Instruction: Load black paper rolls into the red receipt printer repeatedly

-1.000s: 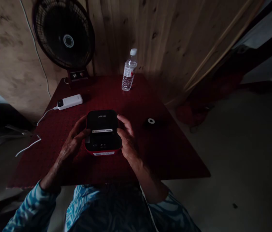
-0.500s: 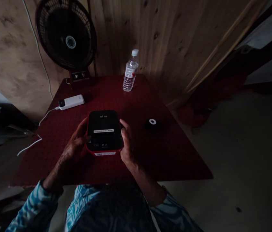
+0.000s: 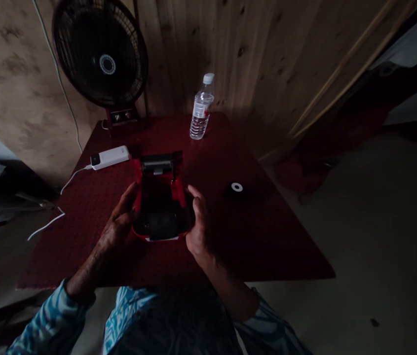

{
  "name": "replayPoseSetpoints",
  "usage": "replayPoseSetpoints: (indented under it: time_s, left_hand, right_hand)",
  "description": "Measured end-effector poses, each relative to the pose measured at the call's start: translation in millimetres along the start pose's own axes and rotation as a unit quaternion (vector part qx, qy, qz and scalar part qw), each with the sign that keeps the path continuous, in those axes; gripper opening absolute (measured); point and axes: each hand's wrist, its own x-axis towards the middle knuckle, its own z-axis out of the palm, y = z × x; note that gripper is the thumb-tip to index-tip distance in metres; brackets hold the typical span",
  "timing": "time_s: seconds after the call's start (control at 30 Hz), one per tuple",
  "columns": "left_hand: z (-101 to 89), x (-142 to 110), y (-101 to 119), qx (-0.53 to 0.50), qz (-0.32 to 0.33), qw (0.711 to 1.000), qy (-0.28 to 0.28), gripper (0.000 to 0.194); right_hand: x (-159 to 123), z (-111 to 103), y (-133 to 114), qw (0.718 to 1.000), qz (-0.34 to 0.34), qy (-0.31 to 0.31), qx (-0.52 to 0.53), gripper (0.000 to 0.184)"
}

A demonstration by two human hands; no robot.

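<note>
While a red device [image 3: 162, 220] is sitting open (dark inside), left hand [image 3: 118, 223] and right hand [image 3: 198, 230] are grasping its sides, apparently steadying it between them.

Left fingers [image 3: 129, 198] and right fingers [image 3: 198, 203] hold an open red device [image 3: 161, 202] between them

fan [image 3: 100, 56] cropped at top, bottle label [image 3: 201, 109] illegible, device [image 3: 161, 209] interior obscured

Red, boxy plastic device [image 3: 162, 224]: red outside, black within on my feed
Dark-red, flat table [image 3: 219, 222]: I see small dark patterning
White, oblong power bank [image 3: 112, 157]: black end
Long fabric sleeve [image 3: 53, 313]: blue-and-white swirls
</note>
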Motion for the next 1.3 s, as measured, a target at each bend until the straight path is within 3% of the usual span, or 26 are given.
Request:
replayPoseSetpoints:
  time_s: [0.23, 0.37, 0.43, 0.5, 0.63, 0.7, 0.83, 0.97, 1.13, 1.23, 1.3]
  left_hand:
    - [-8.9, 0.6, 2.3, 0.044, 0.022, 0.999, -0.018, 0.067]
    - [-10.5, 6.7, 26.5, 0.176, 0.083, 0.981, 0.011, 0.05]
    - [-5.7, 17.1, 43.7, 0.27, 0.142, 0.952, -0.012, 0.038]
    - [2.7, 33.3, 57.7, 0.381, 0.173, 0.905, -0.076, 0.033]
    - [22.1, 68.3, 68.9, 0.59, 0.097, 0.778, -0.192, 0.03]
    - [28.5, 78.6, 70.6, 0.612, 0.08, 0.754, -0.222, 0.027]
    - [31.8, 83.1, 77.3, 0.608, 0.08, 0.746, -0.26, 0.026]
    - [29.7, 79.0, 83.1, 0.601, 0.079, 0.757, -0.246, 0.026]
    - [16.4, 57.5, 94.6, 0.575, 0.111, 0.792, -0.173, 0.033]
    - [-5.9, 31.6, 111.3, 0.502, 0.178, 0.843, -0.082, 0.036]
    - [-27.1, 15.7, 120.5, 0.464, 0.165, 0.87, -0.019, 0.038]
  right_hand:
    - [0.4, -4.1, -10.1, 0.997, 0.047, -0.027, 0.046, 0.051]
    - [2.0, 2.3, -9.7, 0.989, 0.086, -0.008, 0.12, 0.051]
    - [2.9, 4.3, -10.3, 0.987, 0.088, -0.002, 0.133, 0.051]
    - [3.5, 4.7, -10.4, 0.989, 0.078, 0.0, 0.127, 0.05]
    - [4.9, 4.2, -8.2, 0.99, 0.073, -0.005, 0.119, 0.049]
    - [5.9, 4.5, -7.3, 0.99, 0.073, -0.007, 0.123, 0.047]
    - [7.7, 5.4, -9.6, 0.989, 0.065, -0.016, 0.134, 0.044]
    - [7.3, 5.9, -11.1, 0.987, 0.068, -0.01, 0.146, 0.043]
    - [7.4, 7.3, -7.3, 0.98, 0.078, -0.014, 0.183, 0.041]
    - [8.5, 7.7, -8.3, 0.974, 0.101, -0.001, 0.205, 0.04]
    - [8.6, 7.5, -11.0, 0.973, 0.109, 0.001, 0.203, 0.039]
